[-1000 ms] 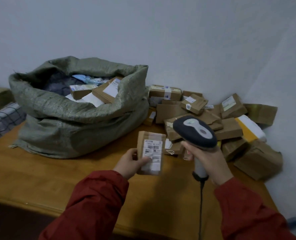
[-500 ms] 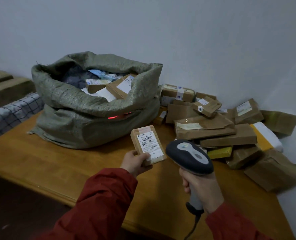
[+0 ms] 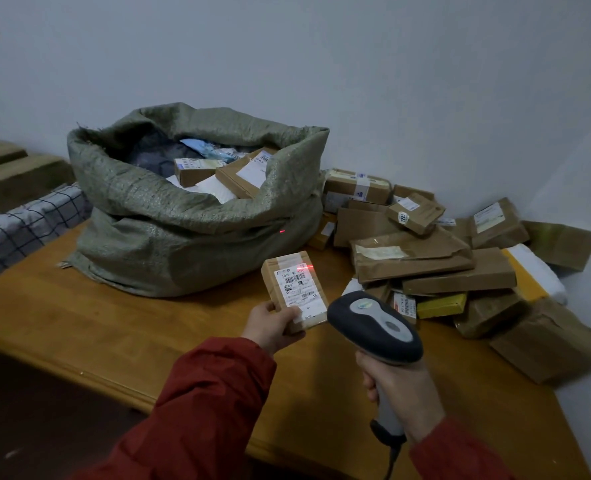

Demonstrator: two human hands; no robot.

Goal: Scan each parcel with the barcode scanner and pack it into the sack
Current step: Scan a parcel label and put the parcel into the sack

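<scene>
Mid-scan: left hand (image 3: pixel 273 325) grips a small parcel (image 3: pixel 294 292), right hand (image 3: pixel 403 398) wraps the scanner (image 3: pixel 373 327); its red line sits above the barcode, so aim nearer, then the sack (image 3: pixel 190 216) far left.

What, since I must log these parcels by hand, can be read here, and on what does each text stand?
"501E MI A19C": top line of the label on the held parcel, as far as it can be read.
"19": lower right of that same label.
"122": sticker on a small parcel atop the pile.
Too small or blurred to read: the barcode digits and fine print, the labels inside the sack, and the badge on the scanner.
</scene>
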